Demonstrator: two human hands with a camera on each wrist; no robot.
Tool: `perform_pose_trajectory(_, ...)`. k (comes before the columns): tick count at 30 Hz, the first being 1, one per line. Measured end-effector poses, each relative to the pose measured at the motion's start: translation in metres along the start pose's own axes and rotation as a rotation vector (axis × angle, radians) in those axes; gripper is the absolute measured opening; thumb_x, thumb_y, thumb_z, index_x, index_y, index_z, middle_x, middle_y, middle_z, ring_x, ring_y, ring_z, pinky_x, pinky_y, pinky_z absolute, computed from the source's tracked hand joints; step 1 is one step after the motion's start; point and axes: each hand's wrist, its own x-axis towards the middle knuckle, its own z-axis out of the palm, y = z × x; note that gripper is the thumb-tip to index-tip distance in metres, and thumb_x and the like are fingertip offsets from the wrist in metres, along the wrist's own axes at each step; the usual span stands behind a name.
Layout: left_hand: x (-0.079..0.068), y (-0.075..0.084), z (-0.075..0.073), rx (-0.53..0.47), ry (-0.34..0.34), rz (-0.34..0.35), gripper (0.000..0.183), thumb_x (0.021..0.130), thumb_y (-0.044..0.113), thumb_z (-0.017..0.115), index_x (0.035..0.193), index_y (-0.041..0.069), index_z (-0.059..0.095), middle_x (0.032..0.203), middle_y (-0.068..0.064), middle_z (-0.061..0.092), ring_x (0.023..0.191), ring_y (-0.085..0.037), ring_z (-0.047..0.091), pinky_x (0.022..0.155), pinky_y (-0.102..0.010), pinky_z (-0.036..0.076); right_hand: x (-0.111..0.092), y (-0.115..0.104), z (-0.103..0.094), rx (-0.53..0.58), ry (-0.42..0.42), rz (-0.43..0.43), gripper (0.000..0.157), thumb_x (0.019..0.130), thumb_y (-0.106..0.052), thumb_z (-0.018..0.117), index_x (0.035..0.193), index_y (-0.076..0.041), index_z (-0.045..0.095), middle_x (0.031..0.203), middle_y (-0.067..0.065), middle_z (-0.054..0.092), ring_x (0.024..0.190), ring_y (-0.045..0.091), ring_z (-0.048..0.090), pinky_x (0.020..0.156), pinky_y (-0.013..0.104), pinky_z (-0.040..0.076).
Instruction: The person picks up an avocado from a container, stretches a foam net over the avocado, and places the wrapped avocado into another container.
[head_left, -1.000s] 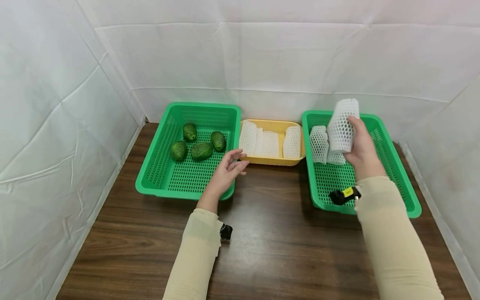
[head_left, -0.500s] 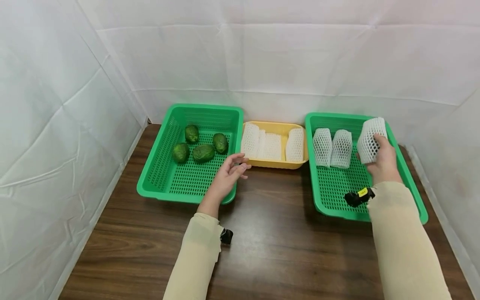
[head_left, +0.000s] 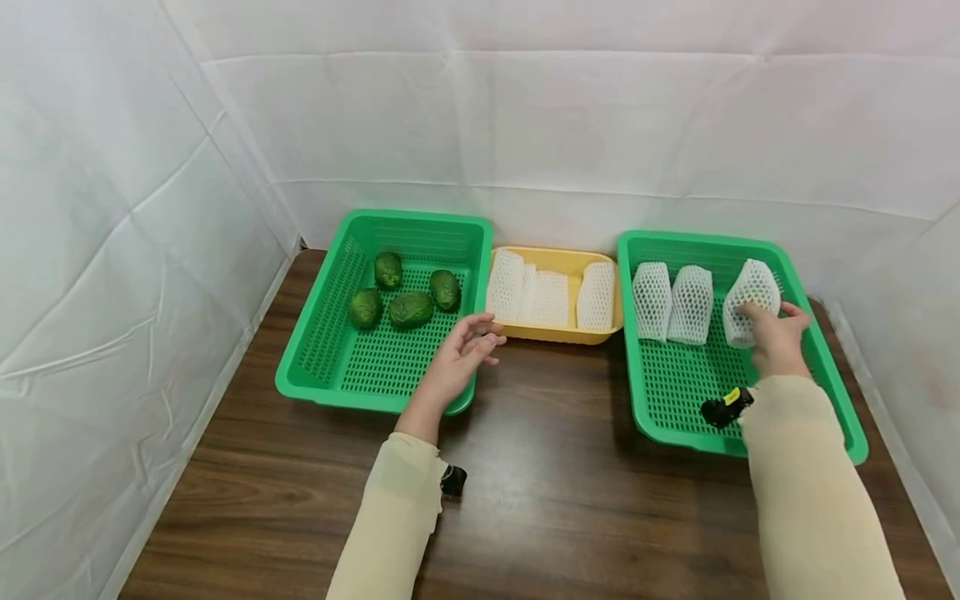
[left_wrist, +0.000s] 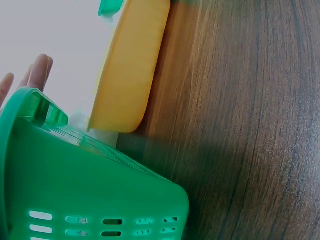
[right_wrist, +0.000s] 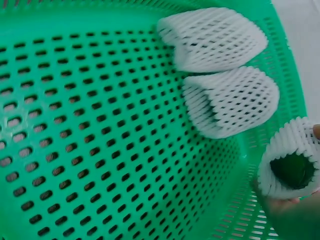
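Observation:
My right hand (head_left: 780, 340) holds a white foam net sleeve (head_left: 753, 302) low in the right green basket (head_left: 637, 392), thumb on its near side. In the right wrist view, a dark green fruit (right_wrist: 292, 171), avocado-like, shows inside that sleeve's mouth. Two more foam sleeves (head_left: 652, 302) lie side by side to its left. My left hand (head_left: 461, 358) hovers, fingers loosely bent and holding nothing, by the right rim of the left green basket (head_left: 307, 385). Several wrinkled dark green avocados (head_left: 410, 309) lie in that basket.
Between the baskets stands a yellow tray (head_left: 562, 334) with several flat white foam sleeves (head_left: 551, 298). All three containers rest on a dark wooden table (head_left: 540, 483). White sheeting (head_left: 570, 125) closes off the back and both sides.
My right hand has carried its sleeved fruit rightward and down into the right basket, beside the other two sleeves. My left hand has stayed nearly still; the head view has shifted slightly.

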Motion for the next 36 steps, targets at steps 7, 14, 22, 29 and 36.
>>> perform_pose_trajectory(7, -0.002, 0.004, -0.001, -0.014, -0.008, -0.006, 0.04, 0.098, 0.013, 0.045, 0.135, 0.0, 0.036, 0.124, -0.022, 0.049, 0.114, -0.036, 0.05, 0.085, -0.042, 0.048, 0.007, 0.015, 0.007, -0.27, 0.113, -0.155, 0.066, 0.087, -0.03, 0.061, 0.135, -0.025, 0.016, 0.144, 0.009, 0.014, 0.126, 0.024, 0.028, 0.097, 0.038, 0.035)
perform_pose_trajectory(14, -0.008, 0.024, 0.003, -0.003, -0.031, -0.006, 0.038, 0.099, 0.006, 0.042, 0.133, -0.007, 0.034, 0.124, -0.028, 0.048, 0.115, -0.043, 0.046, 0.086, -0.046, 0.046, 0.006, 0.024, 0.008, -0.432, 0.158, -0.239, 0.061, 0.089, -0.03, 0.058, 0.133, -0.012, 0.019, 0.143, 0.019, 0.02, 0.124, 0.035, 0.033, 0.089, 0.046, 0.037)
perform_pose_trajectory(22, -0.008, 0.026, 0.005, -0.014, -0.031, 0.005, 0.037, 0.098, 0.004, 0.042, 0.132, -0.009, 0.034, 0.123, -0.03, 0.048, 0.115, -0.045, 0.046, 0.086, -0.047, 0.046, 0.015, 0.023, 0.013, -0.597, 0.156, -0.295, 0.04, 0.091, -0.031, 0.054, 0.111, -0.004, 0.032, 0.132, 0.027, 0.012, 0.088, 0.034, 0.038, 0.071, 0.046, 0.037)
perform_pose_trajectory(29, -0.007, 0.026, 0.005, -0.013, -0.03, 0.004, 0.036, 0.098, 0.005, 0.042, 0.132, -0.009, 0.036, 0.123, -0.029, 0.048, 0.114, -0.041, 0.048, 0.087, -0.048, 0.046, 0.022, 0.024, 0.005, -0.647, 0.051, -0.276, 0.063, 0.09, -0.036, 0.054, 0.13, 0.002, 0.025, 0.137, 0.033, 0.005, 0.106, 0.043, 0.035, 0.079, 0.05, 0.039)
perform_pose_trajectory(36, -0.002, 0.015, 0.003, -0.021, -0.023, -0.007, 0.037, 0.098, 0.007, 0.043, 0.132, -0.007, 0.037, 0.123, -0.027, 0.049, 0.114, -0.039, 0.049, 0.087, -0.049, 0.045, 0.021, 0.024, 0.0, -0.724, 0.016, -0.328, 0.069, 0.092, -0.034, 0.048, 0.143, 0.003, 0.019, 0.139, 0.036, 0.012, 0.118, 0.05, 0.029, 0.087, 0.057, 0.035)
